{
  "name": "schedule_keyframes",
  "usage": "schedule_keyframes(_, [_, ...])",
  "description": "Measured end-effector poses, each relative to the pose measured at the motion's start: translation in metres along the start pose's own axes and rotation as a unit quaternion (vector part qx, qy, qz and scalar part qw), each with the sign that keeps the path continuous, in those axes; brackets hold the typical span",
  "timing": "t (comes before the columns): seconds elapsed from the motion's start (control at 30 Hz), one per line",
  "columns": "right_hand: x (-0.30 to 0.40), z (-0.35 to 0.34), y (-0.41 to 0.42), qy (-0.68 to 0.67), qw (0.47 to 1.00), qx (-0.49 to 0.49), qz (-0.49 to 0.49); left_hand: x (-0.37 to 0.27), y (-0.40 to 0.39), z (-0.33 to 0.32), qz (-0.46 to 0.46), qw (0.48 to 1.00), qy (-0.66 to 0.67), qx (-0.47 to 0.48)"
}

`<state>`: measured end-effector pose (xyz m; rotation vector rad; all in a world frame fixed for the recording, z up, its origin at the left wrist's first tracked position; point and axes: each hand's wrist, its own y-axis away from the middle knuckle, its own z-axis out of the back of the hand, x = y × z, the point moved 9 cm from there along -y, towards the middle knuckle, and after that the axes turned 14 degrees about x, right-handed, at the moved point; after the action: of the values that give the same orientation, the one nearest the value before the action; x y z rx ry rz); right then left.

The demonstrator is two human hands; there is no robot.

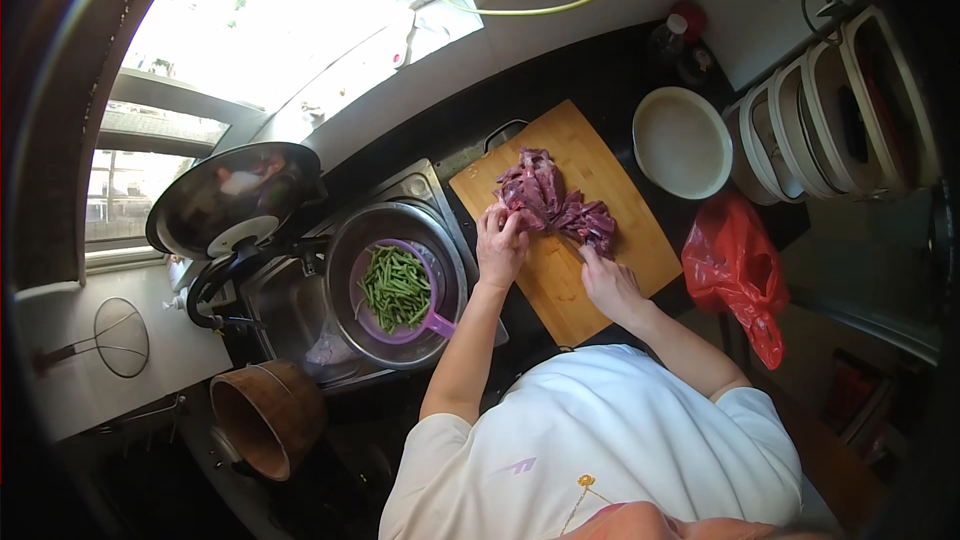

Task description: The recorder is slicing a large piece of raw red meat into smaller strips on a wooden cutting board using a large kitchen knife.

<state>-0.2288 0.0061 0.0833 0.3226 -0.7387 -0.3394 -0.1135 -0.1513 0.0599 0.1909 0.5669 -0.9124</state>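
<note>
Raw red meat (541,184), partly cut into pieces, lies on a wooden cutting board (637,240) on the dark counter. My left hand (501,246) presses on the near left side of the meat with bent fingers. In my right hand (609,281) is the handle of a knife (568,238); its blade points up and left, low at the meat between the larger heap and the cut pieces at the right. Much of the blade is hidden or hard to make out.
Left of the board, a steel basin (341,270) holds a purple colander (441,325) of cut green beans (394,289) over the sink. A pale bowl (682,142) and red plastic bag (731,255) lie right. A wok (232,195) and wooden bucket (270,416) stand far left.
</note>
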Motion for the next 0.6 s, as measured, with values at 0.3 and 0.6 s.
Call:
schedule_keyframes(0.3, [0.009,-0.033,-0.104,0.011,1.0,0.013,0.004,0.007,-0.002,-0.008,-0.004,0.999,0.034,-0.014])
schedule_keyframes(0.6, [-0.016,-0.037,-0.059,0.021,1.0,0.012,-0.019,0.021,-0.004,-0.002,0.026,0.997,0.074,-0.011])
